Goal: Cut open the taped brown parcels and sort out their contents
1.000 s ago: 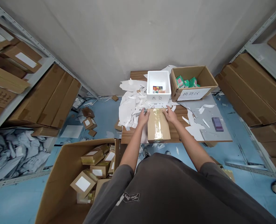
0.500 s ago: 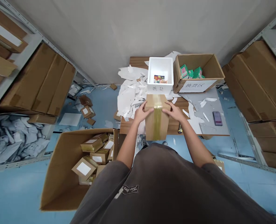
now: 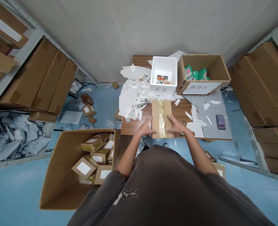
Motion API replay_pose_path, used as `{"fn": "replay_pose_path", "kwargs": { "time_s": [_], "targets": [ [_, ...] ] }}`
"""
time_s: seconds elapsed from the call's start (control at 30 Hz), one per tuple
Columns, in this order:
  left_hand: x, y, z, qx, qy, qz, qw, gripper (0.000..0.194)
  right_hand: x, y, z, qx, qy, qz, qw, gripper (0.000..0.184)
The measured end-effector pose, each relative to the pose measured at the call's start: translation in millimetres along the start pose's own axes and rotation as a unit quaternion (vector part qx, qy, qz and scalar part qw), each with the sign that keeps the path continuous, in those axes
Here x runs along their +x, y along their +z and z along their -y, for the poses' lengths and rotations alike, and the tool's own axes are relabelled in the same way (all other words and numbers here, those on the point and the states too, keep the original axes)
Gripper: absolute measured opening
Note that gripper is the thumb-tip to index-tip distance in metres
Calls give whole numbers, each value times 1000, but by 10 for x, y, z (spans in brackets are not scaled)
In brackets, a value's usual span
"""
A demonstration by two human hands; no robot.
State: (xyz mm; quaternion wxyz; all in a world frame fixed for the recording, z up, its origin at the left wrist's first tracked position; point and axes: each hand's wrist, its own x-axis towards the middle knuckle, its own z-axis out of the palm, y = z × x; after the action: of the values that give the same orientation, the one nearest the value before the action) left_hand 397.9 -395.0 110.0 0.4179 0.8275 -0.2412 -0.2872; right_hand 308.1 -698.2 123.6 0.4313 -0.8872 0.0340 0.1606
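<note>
A brown cardboard box [image 3: 156, 117] with shiny tape down its middle lies at the front edge of the wooden table [image 3: 141, 56]. My left hand [image 3: 146, 127] is at the box's left side, fingers spread and somewhat blurred. On the other side, my right hand [image 3: 176, 125] has its fingers apart, with the fingertips overlapping the box's right edge. Neither hand is wrapped round the box; whether the fingertips touch it I cannot tell. A yellow-and-black tool [image 3: 182, 128], partly hidden by my right hand, lies just right of the box.
Behind the box stand a white foam bin [image 3: 163, 91] and an open carton [image 3: 206, 88] with green packets. Torn white paper [image 3: 129, 100] covers the table's left part. A purple pixelated item [image 3: 221, 121] lies right. A large carton [image 3: 56, 175] of small parcels stands at lower left.
The box was turned and tipped upright between my hands, then laid down again on the table. My hands have loosened from it and spread to its sides.
</note>
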Motion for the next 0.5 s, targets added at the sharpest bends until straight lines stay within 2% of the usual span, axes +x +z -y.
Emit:
{"fn": "replay_pose_path", "kwargs": {
  "time_s": [0.07,0.13,0.2,0.27,0.33,0.43,0.5],
  "targets": [
    [-228,210,54,-12,11,58,998,148,-291,206,-64,3,47,22,999,142],
    [-300,337,50,-21,20,59,998,144,-431,339,-58,26,46,24,998,139],
    [-259,300,-14,-27,34,46,998,139,-442,322,14,52,13,26,998,133],
    [-170,100,-144,-42,50,26,998,133,-371,137,139,59,-26,28,997,131],
    [-61,-187,-334,-66,44,-19,997,121,-240,-157,291,54,-60,11,997,126],
    [186,-552,-653,-42,-13,-138,989,84,93,-578,501,59,-77,-50,994,100],
    [440,-662,-815,-12,-81,-193,978,74,406,-728,597,50,-42,-72,995,93]
  ]
}}
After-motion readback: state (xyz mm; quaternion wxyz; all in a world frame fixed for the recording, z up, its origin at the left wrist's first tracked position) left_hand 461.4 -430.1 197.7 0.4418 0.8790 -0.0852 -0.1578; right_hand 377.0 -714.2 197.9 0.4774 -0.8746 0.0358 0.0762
